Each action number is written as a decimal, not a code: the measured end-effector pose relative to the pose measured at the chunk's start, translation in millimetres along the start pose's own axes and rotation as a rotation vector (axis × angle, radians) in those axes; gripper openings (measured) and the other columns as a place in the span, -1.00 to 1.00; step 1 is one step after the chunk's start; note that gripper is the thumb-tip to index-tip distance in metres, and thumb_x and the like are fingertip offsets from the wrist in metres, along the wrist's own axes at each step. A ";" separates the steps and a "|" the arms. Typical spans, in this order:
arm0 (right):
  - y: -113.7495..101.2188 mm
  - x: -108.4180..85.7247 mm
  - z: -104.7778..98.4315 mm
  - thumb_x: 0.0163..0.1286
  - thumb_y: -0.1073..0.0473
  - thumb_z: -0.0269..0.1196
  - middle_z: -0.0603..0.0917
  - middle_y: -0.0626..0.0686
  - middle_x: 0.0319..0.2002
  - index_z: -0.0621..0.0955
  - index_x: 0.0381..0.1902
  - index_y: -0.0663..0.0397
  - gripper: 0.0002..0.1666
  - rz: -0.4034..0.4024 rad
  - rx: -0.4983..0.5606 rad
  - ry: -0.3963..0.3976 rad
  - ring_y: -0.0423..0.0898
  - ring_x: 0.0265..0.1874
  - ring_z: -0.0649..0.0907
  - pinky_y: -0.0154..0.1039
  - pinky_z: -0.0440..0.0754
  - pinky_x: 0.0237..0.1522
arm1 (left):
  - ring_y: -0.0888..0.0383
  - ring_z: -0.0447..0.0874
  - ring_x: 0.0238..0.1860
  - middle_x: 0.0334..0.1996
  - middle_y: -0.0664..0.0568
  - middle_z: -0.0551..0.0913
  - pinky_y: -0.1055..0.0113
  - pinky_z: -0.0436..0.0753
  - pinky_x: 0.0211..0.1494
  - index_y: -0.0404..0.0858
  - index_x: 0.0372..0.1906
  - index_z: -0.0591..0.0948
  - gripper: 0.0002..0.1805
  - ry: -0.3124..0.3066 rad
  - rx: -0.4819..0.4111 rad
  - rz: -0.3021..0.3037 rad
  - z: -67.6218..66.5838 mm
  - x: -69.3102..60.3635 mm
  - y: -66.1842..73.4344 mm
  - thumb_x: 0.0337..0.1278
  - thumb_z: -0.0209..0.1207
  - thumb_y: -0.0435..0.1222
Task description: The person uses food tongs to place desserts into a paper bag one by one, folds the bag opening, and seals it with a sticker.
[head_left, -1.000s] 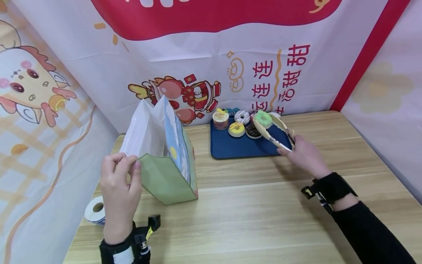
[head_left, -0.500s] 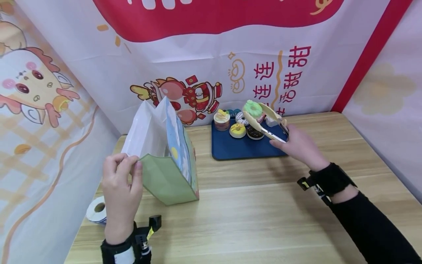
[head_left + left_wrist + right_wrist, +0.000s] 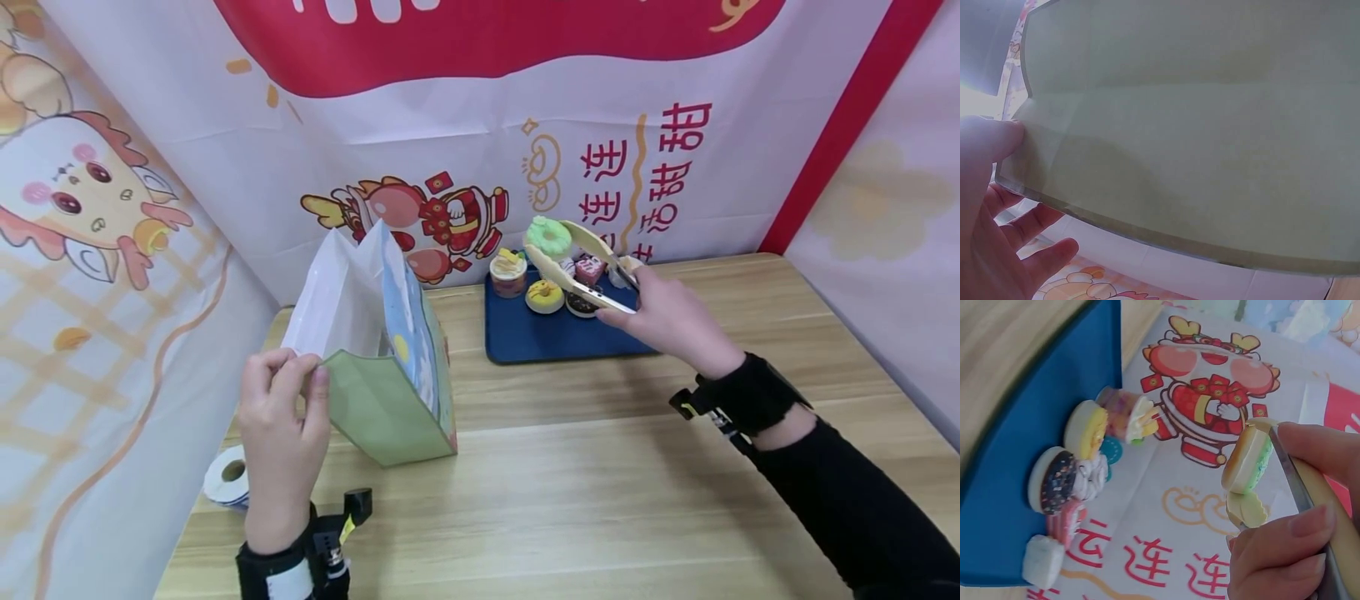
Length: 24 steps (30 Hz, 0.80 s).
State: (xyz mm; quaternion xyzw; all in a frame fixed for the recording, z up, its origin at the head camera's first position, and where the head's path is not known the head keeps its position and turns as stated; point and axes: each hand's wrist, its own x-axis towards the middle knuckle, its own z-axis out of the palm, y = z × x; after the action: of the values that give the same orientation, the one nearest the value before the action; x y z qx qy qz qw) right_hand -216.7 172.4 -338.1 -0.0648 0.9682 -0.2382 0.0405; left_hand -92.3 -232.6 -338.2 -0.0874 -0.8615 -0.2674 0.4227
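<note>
My left hand (image 3: 283,417) pinches the top edge of a green paper bag (image 3: 390,412); in the left wrist view the thumb lies on the bag's green side (image 3: 1197,162) and the other fingers are beyond its edge. The bag stands upright with its mouth open, its white lining showing. My right hand (image 3: 675,321) grips a pair of food tongs (image 3: 558,271). Between the tong tips sits a green-iced donut (image 3: 551,237), raised over the back of a blue tray (image 3: 517,340). The right wrist view shows this donut (image 3: 1247,459) edge-on, apart from the other sweets.
On the tray are a yellow donut (image 3: 544,297), a dessert cup (image 3: 508,273), a chocolate donut (image 3: 1050,481), a white-iced donut (image 3: 1092,475) and a white cube-shaped sweet (image 3: 1042,561). A white roll (image 3: 227,475) lies left of my left wrist. Printed cloth walls (image 3: 420,125) border the table.
The tongs and green donut have moved left and slightly up, from the tray's right part to above its left part. My left hand keeps its pinch on the bag.
</note>
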 end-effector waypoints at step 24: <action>-50.2 -1.8 -15.4 0.23 -0.34 0.27 0.61 0.25 -0.16 0.36 0.23 0.30 -0.07 -0.116 -0.034 0.040 0.08 -0.31 0.56 -0.13 0.46 -0.38 | -0.12 0.39 -0.22 -0.20 -0.33 0.44 0.30 0.31 -0.19 -0.44 -0.25 0.61 -0.90 0.001 0.013 0.003 0.7 0.6 -0.1 0.27 0.15 -0.43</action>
State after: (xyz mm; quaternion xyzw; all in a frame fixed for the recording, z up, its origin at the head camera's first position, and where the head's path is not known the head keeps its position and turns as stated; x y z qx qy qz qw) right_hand -211.3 135.6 -301.0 -0.1167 0.9674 -0.2247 0.0059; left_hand -93.2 -232.4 -338.1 -0.0857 -0.8630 -0.2612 0.4239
